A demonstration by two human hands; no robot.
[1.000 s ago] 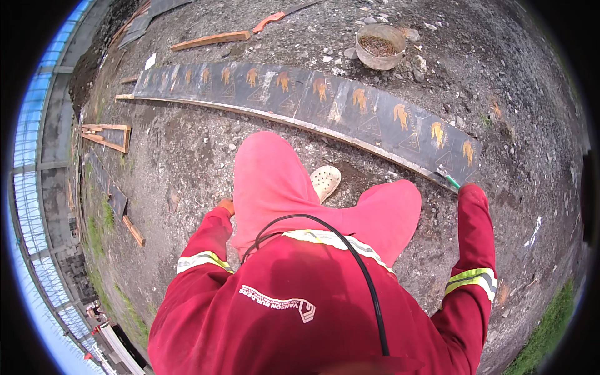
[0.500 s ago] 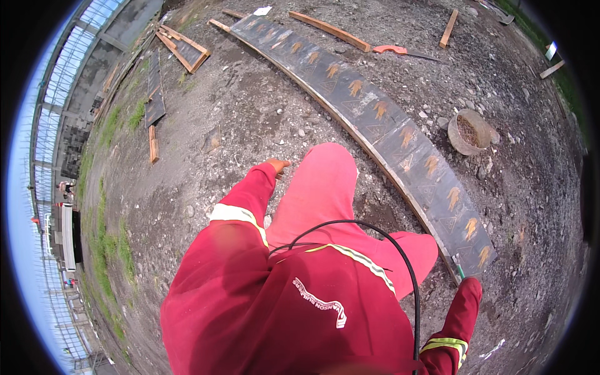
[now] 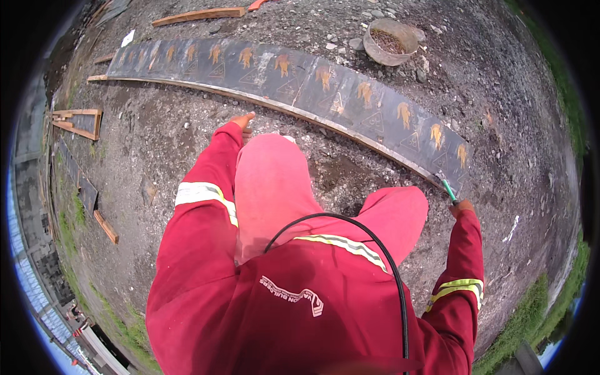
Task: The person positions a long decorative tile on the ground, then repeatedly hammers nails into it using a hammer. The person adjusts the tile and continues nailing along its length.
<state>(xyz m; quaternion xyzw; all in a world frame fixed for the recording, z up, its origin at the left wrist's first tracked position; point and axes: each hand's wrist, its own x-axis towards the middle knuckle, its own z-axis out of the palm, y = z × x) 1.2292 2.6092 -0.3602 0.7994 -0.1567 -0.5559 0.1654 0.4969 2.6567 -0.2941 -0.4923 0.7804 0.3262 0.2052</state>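
Note:
A long, dark board [image 3: 300,78] with orange printed marks and a pale timber strip along its near edge lies across the ground in front of my knees. My right hand [image 3: 461,206] is closed round a slim green-handled tool [image 3: 449,189], whose tip meets the board's near right end. What kind of tool it is, I cannot make out. By my left knee, my left hand [image 3: 242,121] hovers over the gravel with its fingers stretched out. It holds nothing and is apart from the board.
Beyond the board stands a pale bucket [image 3: 389,47] with brown stuff inside. A timber piece [image 3: 199,16] lies at the far side. To the left are a wooden frame [image 3: 78,123], a dark panel [image 3: 87,194] and a short timber [image 3: 106,227]. A black cable [image 3: 350,220] loops over my lap.
My view has swung right, so the board and bucket appear farther left and higher. The right hand's green-handled tool shows more plainly. My left hand stays by the knee, fingers out.

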